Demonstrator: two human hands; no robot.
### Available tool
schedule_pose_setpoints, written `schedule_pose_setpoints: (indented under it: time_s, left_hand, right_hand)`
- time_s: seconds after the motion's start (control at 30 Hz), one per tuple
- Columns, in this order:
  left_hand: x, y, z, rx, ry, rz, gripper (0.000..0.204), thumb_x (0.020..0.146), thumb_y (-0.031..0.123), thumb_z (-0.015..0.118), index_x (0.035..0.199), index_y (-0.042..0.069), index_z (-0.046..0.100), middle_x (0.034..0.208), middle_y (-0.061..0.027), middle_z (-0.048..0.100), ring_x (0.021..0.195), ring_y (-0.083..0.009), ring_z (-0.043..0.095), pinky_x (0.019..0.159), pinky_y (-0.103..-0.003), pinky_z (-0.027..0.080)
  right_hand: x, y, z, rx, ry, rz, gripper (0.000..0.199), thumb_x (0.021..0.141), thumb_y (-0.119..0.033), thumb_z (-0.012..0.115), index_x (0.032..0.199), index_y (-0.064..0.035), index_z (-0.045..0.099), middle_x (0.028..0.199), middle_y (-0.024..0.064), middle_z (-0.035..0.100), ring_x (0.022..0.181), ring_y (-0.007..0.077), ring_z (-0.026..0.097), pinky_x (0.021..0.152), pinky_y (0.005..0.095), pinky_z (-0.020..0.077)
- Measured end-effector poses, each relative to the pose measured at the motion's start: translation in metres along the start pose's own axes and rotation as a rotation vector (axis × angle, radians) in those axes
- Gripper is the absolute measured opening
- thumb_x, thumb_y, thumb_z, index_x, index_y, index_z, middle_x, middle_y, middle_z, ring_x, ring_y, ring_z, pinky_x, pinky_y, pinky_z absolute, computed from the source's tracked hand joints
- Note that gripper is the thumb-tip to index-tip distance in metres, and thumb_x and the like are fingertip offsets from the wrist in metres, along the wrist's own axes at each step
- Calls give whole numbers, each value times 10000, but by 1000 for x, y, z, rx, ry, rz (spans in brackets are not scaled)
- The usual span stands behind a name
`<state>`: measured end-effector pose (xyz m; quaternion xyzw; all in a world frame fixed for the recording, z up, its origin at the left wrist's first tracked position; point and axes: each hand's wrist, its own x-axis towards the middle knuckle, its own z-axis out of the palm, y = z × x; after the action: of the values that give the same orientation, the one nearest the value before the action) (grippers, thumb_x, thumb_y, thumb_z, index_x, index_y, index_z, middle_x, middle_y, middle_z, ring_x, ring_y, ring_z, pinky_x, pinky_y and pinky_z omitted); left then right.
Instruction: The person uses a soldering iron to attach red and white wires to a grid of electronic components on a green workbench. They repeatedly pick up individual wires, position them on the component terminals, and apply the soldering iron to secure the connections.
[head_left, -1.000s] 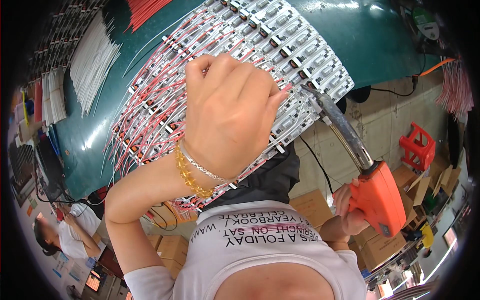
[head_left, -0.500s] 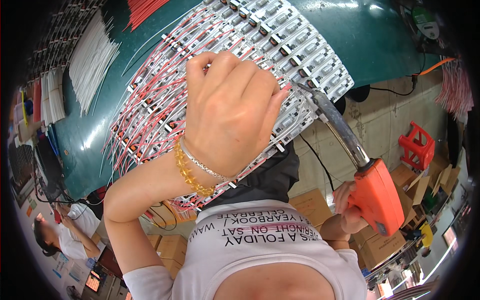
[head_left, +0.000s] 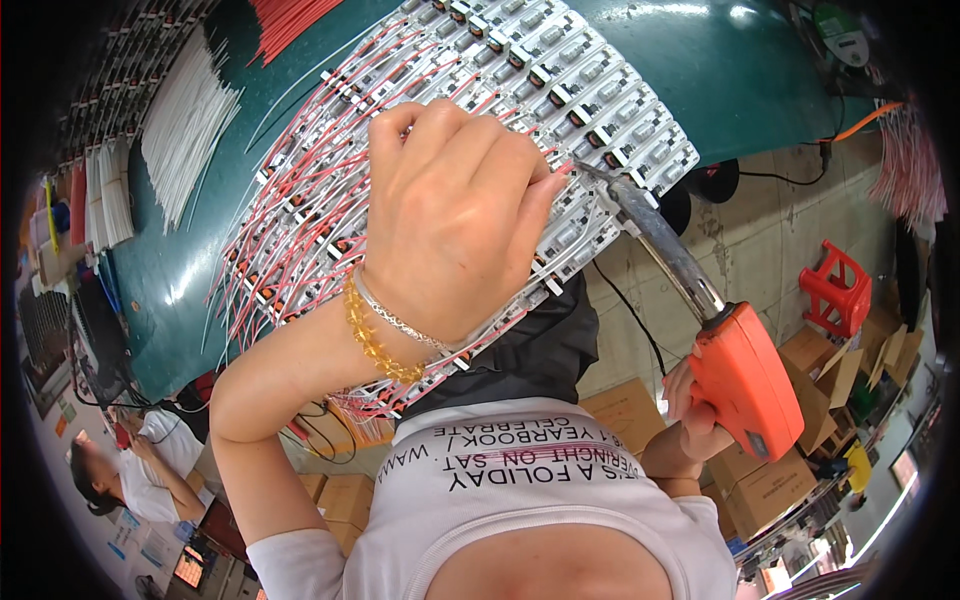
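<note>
A panel of small circuit boards [head_left: 600, 95] lies on the green table, many of its boards trailing red and white wires [head_left: 310, 190]. Over its middle is my left hand [head_left: 455, 215], closed, the thumb pressed toward the curled fingers. Its fingertips are mostly hidden, so what they pinch does not show. My right hand [head_left: 700, 425] grips an orange soldering gun [head_left: 745, 380] by its handle. The gun's metal barrel [head_left: 665, 245] slants up and left, and its tip reaches the boards right beside my left thumb.
Bundles of white wires [head_left: 185, 130] and red wires [head_left: 290, 22] lie on the green table [head_left: 760, 100]. A black cord [head_left: 640, 320] hangs below the panel. To the right stand a red stool [head_left: 835, 290] and cardboard boxes [head_left: 770, 495]. Another person [head_left: 150, 465] sits at lower left.
The board panel and my left hand have shifted slightly left. The soldering gun has moved a little up and left with my right hand, its tip still by my left thumb.
</note>
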<state>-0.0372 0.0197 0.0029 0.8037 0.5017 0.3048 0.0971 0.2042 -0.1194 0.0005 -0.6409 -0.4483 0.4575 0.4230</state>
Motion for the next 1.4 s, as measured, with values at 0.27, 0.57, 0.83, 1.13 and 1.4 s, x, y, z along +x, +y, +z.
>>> schedule_pose_setpoints:
  time_s: [0.27, 0.57, 0.83, 1.13, 1.4]
  left_hand:
    - [0, 0, 3, -10, 1, 14, 141, 705, 69, 733, 701, 90, 593, 624, -8, 506, 662, -212, 482, 746, -350, 331]
    - [4, 5, -3, -97, 73, 6, 141, 713, 45, 722, 707, 70, 583, 631, -25, 529, 642, -224, 501, 739, -364, 351]
    - [-2, 0, -18, -232, 157, -56, 98, 739, 18, 705, 742, 52, 613, 618, -34, 551, 530, -170, 491, 664, -312, 358]
    - [3, 9, -9, -181, -61, -142, 118, 768, 46, 664, 777, 71, 549, 817, -33, 566, 713, -202, 512, 736, -336, 325]
    - [-3, 16, 9, -69, -57, -72, 156, 728, 38, 688, 753, 71, 537, 886, -47, 581, 821, -244, 492, 760, -369, 331]
  right_hand:
    - [6, 8, 3, 123, -50, -241, 799, 824, -526, 617, 1228, 124, 388, 495, -31, 435, 381, 80, 412, 406, 240, 383]
    - [86, -27, -3, 304, 83, -621, 652, 876, -429, 597, 1209, 111, 445, 483, -8, 453, 386, 96, 420, 410, 240, 382]
    - [188, -80, 50, 105, 172, -430, 187, 879, -145, 623, 895, 4, 511, 524, 10, 464, 396, 74, 434, 370, 233, 318]
    - [49, -12, -8, 481, -87, -280, 796, 864, -574, 522, 1291, 76, 351, 477, -37, 395, 376, 80, 372, 417, 230, 364]
    - [-4, 15, -18, 318, -161, -177, 763, 847, -591, 534, 1231, 56, 406, 474, -41, 426, 377, 90, 403, 428, 243, 358]
